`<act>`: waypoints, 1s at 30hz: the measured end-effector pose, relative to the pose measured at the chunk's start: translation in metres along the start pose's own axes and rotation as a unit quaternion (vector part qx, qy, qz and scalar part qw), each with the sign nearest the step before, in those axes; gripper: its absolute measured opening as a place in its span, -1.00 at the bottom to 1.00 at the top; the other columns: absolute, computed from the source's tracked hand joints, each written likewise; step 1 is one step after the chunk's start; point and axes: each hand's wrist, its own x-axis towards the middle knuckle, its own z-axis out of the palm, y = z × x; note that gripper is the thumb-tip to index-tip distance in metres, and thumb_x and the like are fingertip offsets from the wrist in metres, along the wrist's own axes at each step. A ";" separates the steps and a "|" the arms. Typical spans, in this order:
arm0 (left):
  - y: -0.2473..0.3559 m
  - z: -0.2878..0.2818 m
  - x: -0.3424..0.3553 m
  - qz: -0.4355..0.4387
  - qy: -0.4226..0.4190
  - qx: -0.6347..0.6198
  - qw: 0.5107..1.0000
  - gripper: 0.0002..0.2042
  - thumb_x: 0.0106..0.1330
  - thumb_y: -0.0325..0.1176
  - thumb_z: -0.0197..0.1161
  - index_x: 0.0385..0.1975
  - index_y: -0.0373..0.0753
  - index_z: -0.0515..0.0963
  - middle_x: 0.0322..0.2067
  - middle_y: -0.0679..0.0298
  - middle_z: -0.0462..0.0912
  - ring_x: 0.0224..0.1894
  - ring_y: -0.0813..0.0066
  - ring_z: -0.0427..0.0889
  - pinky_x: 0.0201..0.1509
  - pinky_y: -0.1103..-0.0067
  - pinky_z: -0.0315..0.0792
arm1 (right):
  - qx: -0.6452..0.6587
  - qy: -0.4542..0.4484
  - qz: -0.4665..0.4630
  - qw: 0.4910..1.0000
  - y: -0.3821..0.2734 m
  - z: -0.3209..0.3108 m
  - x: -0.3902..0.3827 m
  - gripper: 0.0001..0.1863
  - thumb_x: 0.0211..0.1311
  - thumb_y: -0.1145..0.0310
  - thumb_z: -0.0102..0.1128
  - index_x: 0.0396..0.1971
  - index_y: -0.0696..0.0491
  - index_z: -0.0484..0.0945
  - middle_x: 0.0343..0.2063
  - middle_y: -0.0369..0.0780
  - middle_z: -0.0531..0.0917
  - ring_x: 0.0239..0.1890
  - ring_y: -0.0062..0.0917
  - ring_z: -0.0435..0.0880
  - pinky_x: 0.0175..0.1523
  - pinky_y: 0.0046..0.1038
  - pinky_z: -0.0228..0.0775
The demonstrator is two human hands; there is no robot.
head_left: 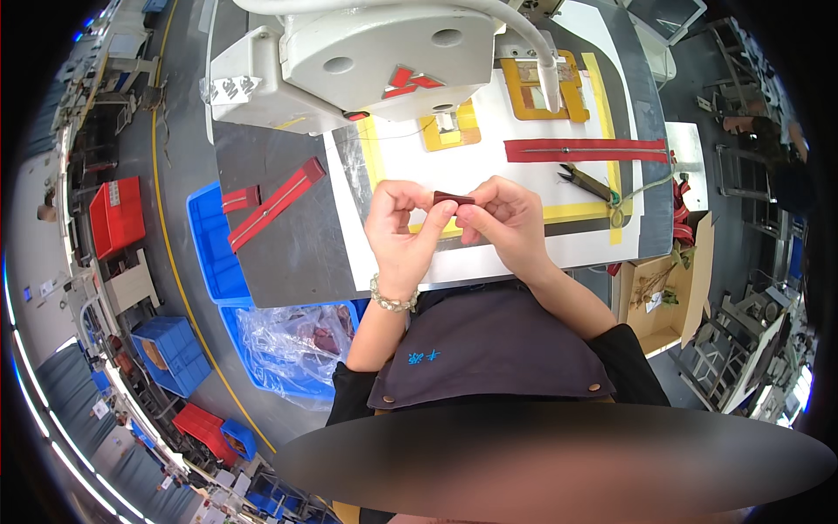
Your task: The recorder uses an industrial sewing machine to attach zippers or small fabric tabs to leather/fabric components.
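Left hand (pixel 403 229) and right hand (pixel 504 220) fingers pinch a small red strip (pixel 454 199) between them, raised off table (pixel 489 262) for handling; red zipper (pixel 585 150) at 2 o'clock.

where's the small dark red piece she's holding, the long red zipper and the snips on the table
dark red piece (pixel 454 199), head view, its middle between the fingertips
long red zipper (pixel 585 150), head view, mid-length of the tape
thread snips (pixel 587 182), head view, the handle

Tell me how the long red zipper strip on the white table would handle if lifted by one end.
The long red zipper strip looks thin and flat, so it would probably droop. Likely light for its length. Lying flat, it shouldn't roll.
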 end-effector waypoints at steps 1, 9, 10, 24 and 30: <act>0.001 -0.003 0.003 0.000 0.000 0.000 1.000 -0.87 0.15 -0.58 0.35 -0.47 -0.29 0.50 -0.53 0.33 0.56 -0.46 0.68 0.49 -0.34 0.69 0.41 | 0.000 0.000 0.000 1.000 -0.001 -0.001 0.000 -0.93 0.24 0.55 0.21 -0.40 0.18 0.50 -0.50 -0.23 0.64 -0.55 -0.71 0.59 -0.44 -0.68 0.47; 0.009 -0.008 0.008 0.021 -0.182 0.217 0.959 -0.82 0.34 -0.36 0.17 -0.46 -0.31 0.46 -0.65 0.27 0.41 -0.60 0.57 0.33 -0.50 0.62 0.25 | 0.042 0.003 -0.004 0.999 0.001 -0.006 0.003 -0.90 0.27 0.49 0.19 -0.41 0.15 0.48 -0.49 -0.21 0.65 -0.58 -0.68 0.57 -0.48 -0.66 0.41; 0.009 -0.008 0.008 0.022 -0.174 0.218 0.960 -0.82 0.34 -0.36 0.17 -0.46 -0.31 0.45 -0.66 0.26 0.40 -0.61 0.55 0.33 -0.51 0.62 0.25 | 0.042 0.003 -0.003 0.999 0.002 -0.006 0.003 -0.90 0.27 0.49 0.19 -0.41 0.15 0.48 -0.49 -0.21 0.65 -0.58 -0.68 0.57 -0.48 -0.66 0.41; 0.001 -0.007 0.003 0.022 -0.137 0.222 0.965 -0.78 0.33 -0.38 0.21 -0.53 -0.30 0.41 -0.70 0.31 0.41 -0.65 0.65 0.27 -0.59 0.66 0.18 | 0.056 0.016 -0.004 0.998 0.006 -0.003 0.003 -0.91 0.25 0.49 0.23 -0.38 0.17 0.51 -0.52 -0.26 0.64 -0.52 -0.69 0.60 -0.43 -0.67 0.43; 0.002 -0.004 0.004 0.024 -0.134 0.222 0.965 -0.79 0.31 -0.38 0.22 -0.53 -0.30 0.42 -0.70 0.33 0.40 -0.66 0.66 0.27 -0.59 0.66 0.18 | 0.047 0.021 -0.005 0.999 0.006 -0.004 0.002 -0.92 0.26 0.50 0.19 -0.40 0.16 0.49 -0.49 -0.21 0.64 -0.55 -0.66 0.58 -0.42 -0.65 0.42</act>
